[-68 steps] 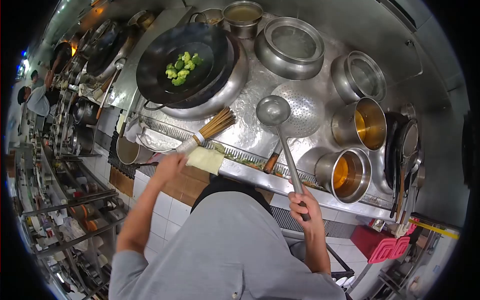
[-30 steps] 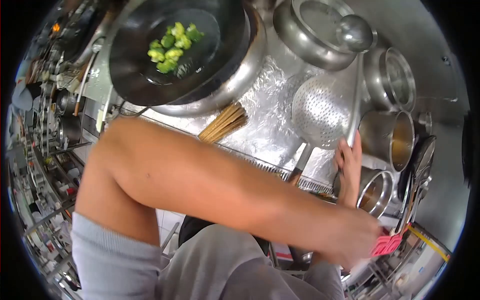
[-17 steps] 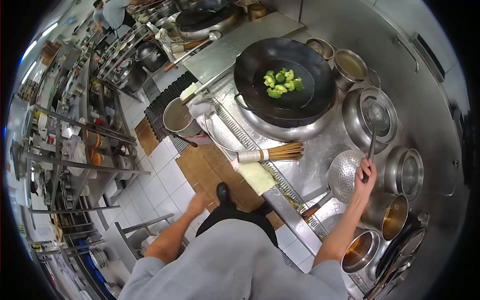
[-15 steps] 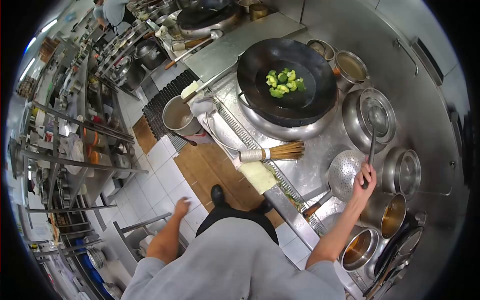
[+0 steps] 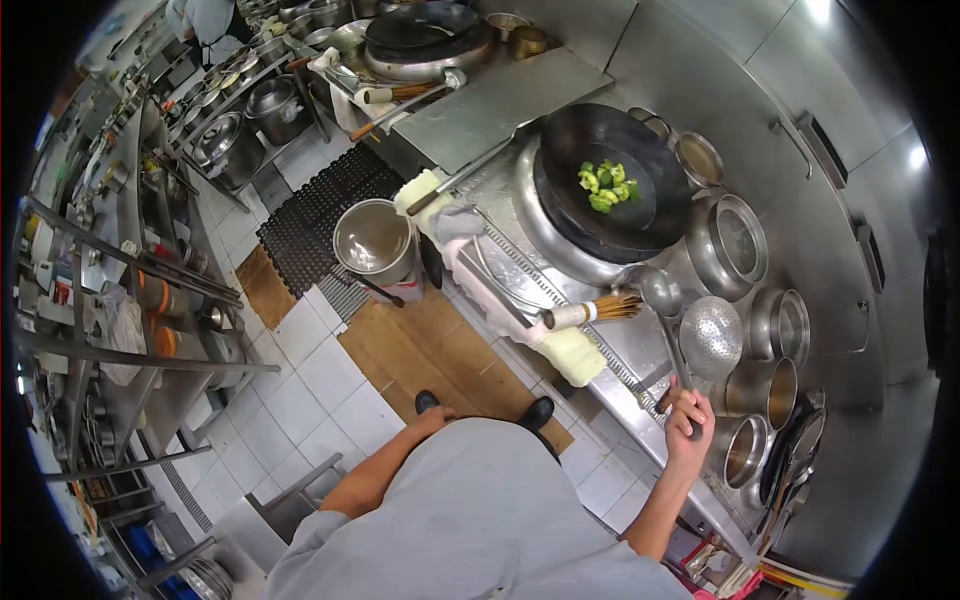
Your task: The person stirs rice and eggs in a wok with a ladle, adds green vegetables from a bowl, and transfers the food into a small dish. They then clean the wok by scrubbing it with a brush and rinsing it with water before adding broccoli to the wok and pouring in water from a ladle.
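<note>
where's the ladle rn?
Head view, right side: the ladle is held in the right hand, its bowl just below the wok, between the brush and the strainer.

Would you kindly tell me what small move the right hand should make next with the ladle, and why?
Probably lift the ladle over the wok: the right hand grips its handle end, and its bowl hovers by the wok's rim, short of the broccoli lying there.

Two woks [image 5: 610, 185] [image 5: 425, 25], one ladle [image 5: 661, 291], one skimmer [image 5: 710, 338], one bamboo brush [image 5: 590, 312].
</note>
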### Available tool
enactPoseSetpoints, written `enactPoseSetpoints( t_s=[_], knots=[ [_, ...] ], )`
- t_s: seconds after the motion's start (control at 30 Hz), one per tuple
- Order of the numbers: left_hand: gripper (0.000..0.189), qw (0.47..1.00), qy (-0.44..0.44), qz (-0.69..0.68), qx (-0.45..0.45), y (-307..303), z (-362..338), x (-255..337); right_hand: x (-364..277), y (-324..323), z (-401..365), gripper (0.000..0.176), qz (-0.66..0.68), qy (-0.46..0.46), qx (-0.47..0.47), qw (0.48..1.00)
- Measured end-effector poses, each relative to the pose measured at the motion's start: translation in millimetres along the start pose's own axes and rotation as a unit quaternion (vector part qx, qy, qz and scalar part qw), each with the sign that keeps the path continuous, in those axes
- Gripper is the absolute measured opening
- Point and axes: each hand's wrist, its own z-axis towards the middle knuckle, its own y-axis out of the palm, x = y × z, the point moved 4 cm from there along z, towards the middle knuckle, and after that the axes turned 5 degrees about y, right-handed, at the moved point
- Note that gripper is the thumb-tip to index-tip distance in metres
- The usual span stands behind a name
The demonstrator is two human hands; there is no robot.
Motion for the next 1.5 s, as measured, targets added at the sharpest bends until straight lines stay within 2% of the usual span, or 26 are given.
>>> enactPoseSetpoints(
  t_s=[0.03, 0.07, 0.13, 0.27, 0.33, 0.47, 0.53, 0.6, 0.67, 0.8, 0.87, 0.93, 0.97, 1.0, 1.03, 1.07, 1.1, 1.13, 1.17, 1.2, 1.27, 1.33, 1.37, 1.4, 1.47, 1.5],
  knots=[
    [0.043, 0.996, 0.015, 0.073, 0.047, -27.6, -6.4, 15.3, 20.8, 2.6, -3.8, 0.041, 0.013, 0.009, -0.002, 1.000],
    [0.043, 0.996, 0.017, 0.078, 0.045, -45.7, -13.6, 8.7, 40.5, 5.5, -6.3, 0.044, 0.029, 0.017, -0.006, 0.999],
    [0.042, 0.987, -0.039, 0.018, 0.155, -95.3, -32.5, -29.9, 75.3, 11.9, -8.7, 0.044, 0.010, 0.016, -0.001, 1.000],
    [0.034, 0.952, -0.125, 0.104, 0.260, -170.4, -88.8, -135.0, 137.7, 41.6, 6.8, 0.041, -0.026, 0.045, 0.045, 0.998],
    [0.033, 0.931, -0.235, 0.050, 0.277, -195.3, -110.4, -154.2, 154.3, 50.8, 27.5, 0.041, 0.006, 0.117, 0.032, 0.993],
    [0.036, 0.920, -0.236, -0.032, 0.312, -207.6, -125.8, -150.1, 166.6, 63.5, 79.7, 0.042, 0.103, 0.168, -0.025, 0.980],
    [0.038, 0.890, -0.241, -0.204, 0.328, -198.8, -133.1, -102.6, 169.9, 66.4, 94.9, 0.041, 0.100, 0.180, -0.032, 0.978],
    [0.037, 0.867, -0.247, -0.326, 0.285, -175.0, -133.3, -86.8, 170.5, 65.5, 100.8, 0.041, 0.099, 0.181, -0.039, 0.978],
    [0.035, 0.943, -0.229, -0.156, 0.187, -160.9, -119.1, -86.8, 163.5, 61.8, 94.5, 0.045, 0.037, 0.177, -0.036, 0.983],
    [0.035, 0.974, -0.149, -0.079, 0.149, -155.8, -92.9, -110.6, 116.6, 45.3, 41.9, 0.038, -0.013, 0.161, 0.082, 0.983],
    [0.035, 0.984, -0.096, -0.050, 0.142, -166.3, -75.9, -117.8, 96.8, 37.9, 15.4, 0.038, -0.023, 0.140, 0.102, 0.985],
    [0.035, 0.987, -0.051, -0.021, 0.151, -188.2, -74.2, -123.9, 79.6, 29.1, -5.7, 0.040, -0.235, 0.050, 0.175, 0.955],
    [0.035, 0.987, -0.030, -0.005, 0.158, -203.4, -69.8, -128.7, 72.6, 10.4, -12.1, 0.050, -0.236, 0.030, 0.174, 0.956],
    [0.033, 0.976, -0.181, -0.040, 0.117, -218.7, -68.8, -87.5, 78.0, -16.4, -8.3, 0.050, -0.231, 0.029, 0.177, 0.956],
    [0.032, 0.970, -0.197, -0.047, 0.131, -235.1, -60.0, -59.5, 69.8, -48.4, -4.7, 0.056, -0.537, -0.048, 0.326, 0.777],
    [0.031, 0.965, -0.209, -0.054, 0.146, -249.6, -49.0, -36.9, 61.8, -52.1, -3.9, 0.062, -0.759, -0.117, 0.428, 0.476],
    [0.026, 0.939, -0.280, -0.089, 0.180, -261.5, -38.5, -7.3, 61.2, -48.8, -0.1, 0.062, -0.756, -0.124, 0.429, 0.478],
    [0.020, 0.970, -0.191, 0.020, 0.147, -278.2, -17.4, -4.4, 58.2, -44.1, 4.0, 0.064, -0.742, -0.157, 0.421, 0.497],
    [0.020, 0.963, -0.098, 0.206, 0.140, -289.5, 2.7, 1.5, 55.5, -40.4, 7.8, 0.066, -0.726, -0.190, 0.413, 0.517],
    [0.023, 0.914, -0.002, 0.387, 0.124, -297.9, 25.4, 37.3, 56.2, -39.2, 9.2, 0.069, -0.706, -0.220, 0.406, 0.537],
    [0.027, 0.946, 0.067, 0.269, 0.165, -303.0, 56.4, 160.1, 60.5, -21.4, 21.4, 0.068, -0.731, -0.230, 0.349, 0.540],
    [0.024, 0.915, 0.198, 0.317, 0.148, -298.0, 86.0, 249.7, 66.7, -0.6, 32.0, 0.065, -0.725, -0.193, 0.316, 0.581],
    [0.021, 0.912, 0.248, 0.291, 0.148, -292.2, 95.9, 290.5, 65.2, 4.9, 40.0, 0.065, -0.724, -0.203, 0.318, 0.577],
    [0.019, 0.906, 0.295, 0.264, 0.148, -286.1, 104.3, 327.6, 66.3, 3.8, 57.4, 0.064, -0.752, -0.184, 0.272, 0.571],
    [0.012, 0.801, 0.479, 0.306, 0.189, -271.4, 116.7, 396.4, 67.8, 5.0, 99.9, 0.064, -0.786, -0.150, 0.226, 0.556],
    [0.016, 0.781, 0.520, 0.291, 0.188, -263.4, 127.0, 423.5, 72.9, 9.5, 124.6, 0.065, -0.793, -0.133, 0.228, 0.549]
  ],
)
